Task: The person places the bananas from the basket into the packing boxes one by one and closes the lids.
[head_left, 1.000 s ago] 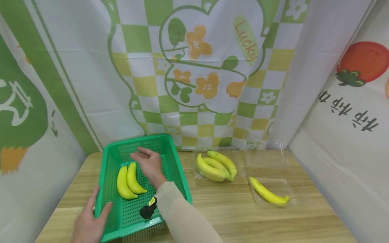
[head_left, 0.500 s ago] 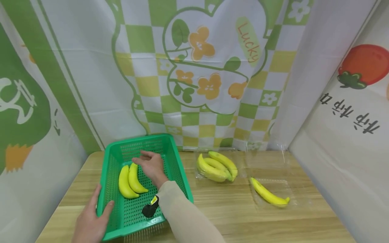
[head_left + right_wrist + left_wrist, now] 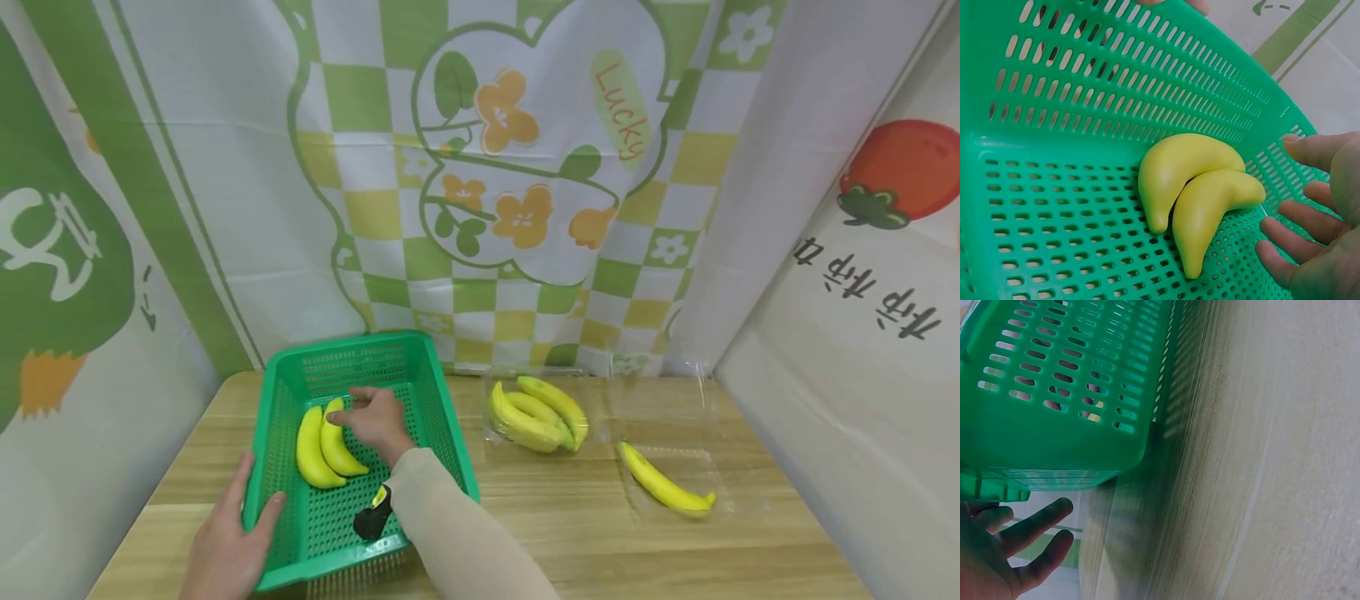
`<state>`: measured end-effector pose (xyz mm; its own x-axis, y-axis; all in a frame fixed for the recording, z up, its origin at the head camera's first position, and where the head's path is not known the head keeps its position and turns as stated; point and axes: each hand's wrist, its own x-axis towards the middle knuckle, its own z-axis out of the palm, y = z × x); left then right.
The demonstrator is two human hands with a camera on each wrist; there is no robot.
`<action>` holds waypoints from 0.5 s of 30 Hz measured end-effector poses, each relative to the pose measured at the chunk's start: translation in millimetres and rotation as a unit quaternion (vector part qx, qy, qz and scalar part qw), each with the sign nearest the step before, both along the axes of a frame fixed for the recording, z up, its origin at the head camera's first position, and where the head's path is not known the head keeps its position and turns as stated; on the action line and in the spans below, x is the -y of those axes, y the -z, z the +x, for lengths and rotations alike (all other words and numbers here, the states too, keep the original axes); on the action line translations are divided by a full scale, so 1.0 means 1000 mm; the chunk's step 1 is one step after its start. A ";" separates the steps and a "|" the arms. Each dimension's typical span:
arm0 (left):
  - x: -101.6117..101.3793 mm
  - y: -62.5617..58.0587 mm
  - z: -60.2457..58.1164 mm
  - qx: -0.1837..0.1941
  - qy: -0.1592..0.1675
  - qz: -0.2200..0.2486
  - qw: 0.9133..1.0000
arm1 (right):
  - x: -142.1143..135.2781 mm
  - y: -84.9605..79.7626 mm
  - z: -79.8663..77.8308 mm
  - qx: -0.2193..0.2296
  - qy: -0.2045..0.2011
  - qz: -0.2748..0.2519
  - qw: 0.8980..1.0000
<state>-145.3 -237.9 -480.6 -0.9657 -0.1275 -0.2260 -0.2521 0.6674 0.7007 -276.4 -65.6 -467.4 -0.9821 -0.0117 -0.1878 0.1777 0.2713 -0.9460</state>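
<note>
Lower than a second ago, the right hand (image 3: 381, 421) now reaches down into the green basket (image 3: 352, 342), its fingertips nearer the right banana (image 3: 334, 446). Taking it left to right from where I stand, the left hand (image 3: 228, 533) straddles the basket's left rim and holds it, thumb inside, fingers outside; the left wrist view shows two of those fingers stretched clear. Inside, towards the left wall, the left banana (image 3: 311, 454) lies snug against the right banana, the two touching and curving the same way. Both look plump, smooth and evenly yellow, almost waxy. Beside them the right hand has its fingers spread and grips nothing; its wrist view shows a gap between it and the fruit.

I take the step in hand to be a reach towards this pair. The next move calls for lining fingers and thumb up with the right banana without knocking its neighbour, the rim kept steady.

Farther right on the wooden table (image 3: 570, 533), a clear box (image 3: 491, 432) holds three bananas (image 3: 540, 414), glare blurring their outlines. Last comes a second clear box (image 3: 705, 471), lid raised, with a single banana (image 3: 663, 483) lying aslant in it.
</note>
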 end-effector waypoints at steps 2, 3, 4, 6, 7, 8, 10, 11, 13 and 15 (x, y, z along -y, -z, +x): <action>0.000 0.000 0.001 0.000 -0.001 0.002 1.000 | 0.001 0.001 0.000 0.003 0.000 0.007 1.000; 0.000 0.000 0.001 0.000 -0.001 0.003 1.000 | 0.001 0.002 0.000 0.004 0.001 0.009 1.000; 0.000 0.000 0.001 0.000 -0.001 0.005 1.000 | 0.002 0.003 0.000 0.006 0.003 0.011 1.000; 0.000 0.000 0.002 -0.002 -0.001 0.007 1.000 | 0.002 0.003 0.000 0.010 0.005 0.015 1.000; 0.000 0.000 0.002 -0.003 -0.001 0.008 1.000 | 0.002 0.004 0.000 0.012 0.005 0.018 1.000; 0.000 0.000 0.002 -0.004 0.000 0.008 1.000 | 0.003 0.004 -0.001 0.015 0.005 0.022 1.000; 0.000 -0.001 0.002 -0.004 0.001 0.009 1.000 | 0.003 0.005 -0.001 0.018 0.004 0.029 0.999; -0.001 -0.001 0.002 -0.005 0.001 0.009 1.000 | 0.002 0.005 -0.001 0.020 0.003 0.032 0.999; -0.001 -0.001 0.003 -0.007 0.001 0.009 1.000 | 0.002 0.007 -0.001 0.024 0.000 0.039 0.999; -0.001 -0.001 0.003 -0.008 0.001 0.011 1.000 | 0.003 0.009 -0.001 0.026 -0.006 0.047 0.999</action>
<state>-142.1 -236.8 -479.8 -0.9697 -0.1199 -0.2128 -0.2385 0.6525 0.7193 -277.6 -68.4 -476.0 -0.9710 -0.0027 -0.2390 0.2220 0.3603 -0.9060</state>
